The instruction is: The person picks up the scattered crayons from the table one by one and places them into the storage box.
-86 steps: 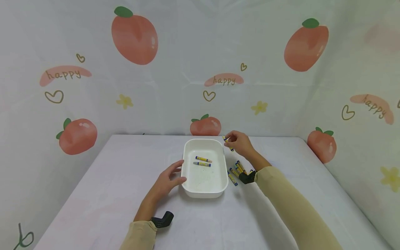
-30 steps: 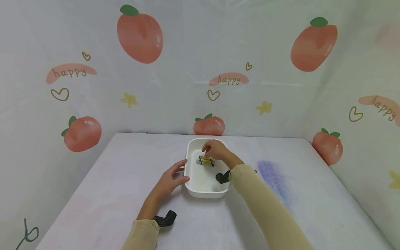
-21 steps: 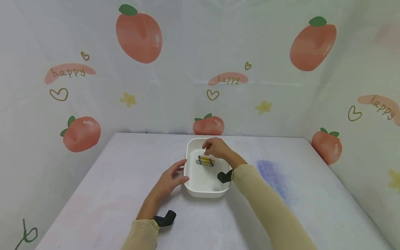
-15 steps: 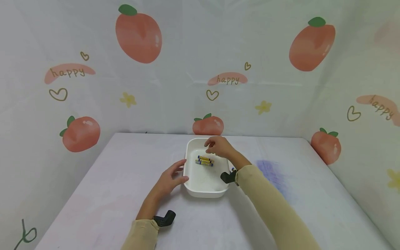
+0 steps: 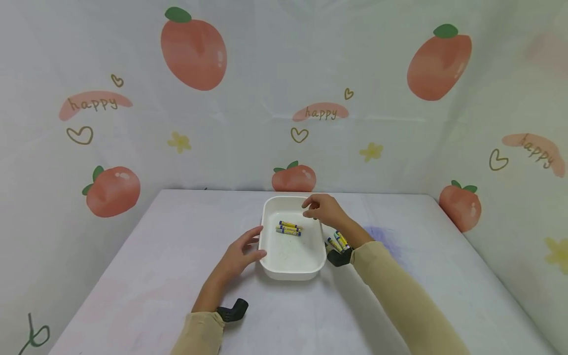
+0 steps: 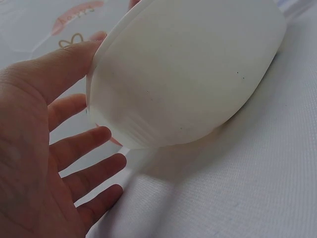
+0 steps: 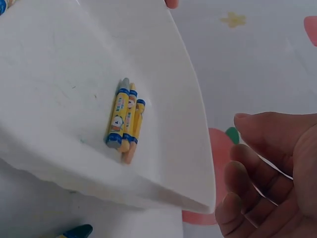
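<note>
In the head view, three crayons (image 5: 289, 229) lie together inside the white tray (image 5: 293, 261), more crayons (image 5: 339, 241) outside its right wall; the right hand (image 5: 329, 209) hovers over its far right rim. The left wrist view shows the left hand (image 6: 37, 148) with fingers spread at the tray's rim. The right wrist view shows loosely bent, parted fingers (image 7: 242, 181), holding nothing, beside the tray.
</note>
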`<state>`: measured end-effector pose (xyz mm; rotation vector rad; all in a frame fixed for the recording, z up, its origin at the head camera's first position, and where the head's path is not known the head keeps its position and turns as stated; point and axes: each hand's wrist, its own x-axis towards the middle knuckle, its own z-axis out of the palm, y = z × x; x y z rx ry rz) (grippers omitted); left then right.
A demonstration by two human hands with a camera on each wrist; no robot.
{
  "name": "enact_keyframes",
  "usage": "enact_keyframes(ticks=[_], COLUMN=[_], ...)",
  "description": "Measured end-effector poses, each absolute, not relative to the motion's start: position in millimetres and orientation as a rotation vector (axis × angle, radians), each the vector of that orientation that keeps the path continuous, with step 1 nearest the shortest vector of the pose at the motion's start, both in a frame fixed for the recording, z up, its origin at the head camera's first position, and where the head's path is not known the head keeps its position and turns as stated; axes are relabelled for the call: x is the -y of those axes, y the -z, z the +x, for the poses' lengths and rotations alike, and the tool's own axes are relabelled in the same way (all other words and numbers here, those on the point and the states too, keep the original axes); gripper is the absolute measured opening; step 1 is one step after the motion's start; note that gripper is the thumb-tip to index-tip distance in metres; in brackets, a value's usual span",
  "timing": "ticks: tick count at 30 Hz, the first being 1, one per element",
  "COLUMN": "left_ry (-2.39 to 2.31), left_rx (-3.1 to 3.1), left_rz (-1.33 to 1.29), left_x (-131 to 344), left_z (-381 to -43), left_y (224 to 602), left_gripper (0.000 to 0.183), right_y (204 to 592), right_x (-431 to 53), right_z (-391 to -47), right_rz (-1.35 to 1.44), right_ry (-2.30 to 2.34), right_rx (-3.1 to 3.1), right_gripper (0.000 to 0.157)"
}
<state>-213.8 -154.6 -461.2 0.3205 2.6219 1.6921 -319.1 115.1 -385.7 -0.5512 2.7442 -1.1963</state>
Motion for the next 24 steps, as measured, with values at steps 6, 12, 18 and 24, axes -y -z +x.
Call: enact_keyframes(ticks=[6,12,18,24], left_ry=[-1.692,-1.676,-1.667,-1.692], left_rx=[-2.621,-2.624,-2.626,-2.609], left_rz=[0.319,0.287,0.271,0.297], left_x=[156.4,156.6,155.8,155.3], left_z=[-213.7,-214.1,-215.4,-214.1], left_y=[461.7,462.6,463.0,460.6], left_gripper=[0.065,0.066,0.066,0.065], right_y=[391.3,398.5,400.2,405.1], right_x=[-129.7,-146.5,-162.8,-180.6], right_z=[-314.4,-311.3,-303.3,-295.1], right_rz=[-0.476,-0.446,-0.413,-0.374], right_ry=[1.203,1.245,1.296,1.274], right_rx=[-2.75,-2.749,-2.749,-2.76], right_gripper=[0.023,0.022,0.021,0.025])
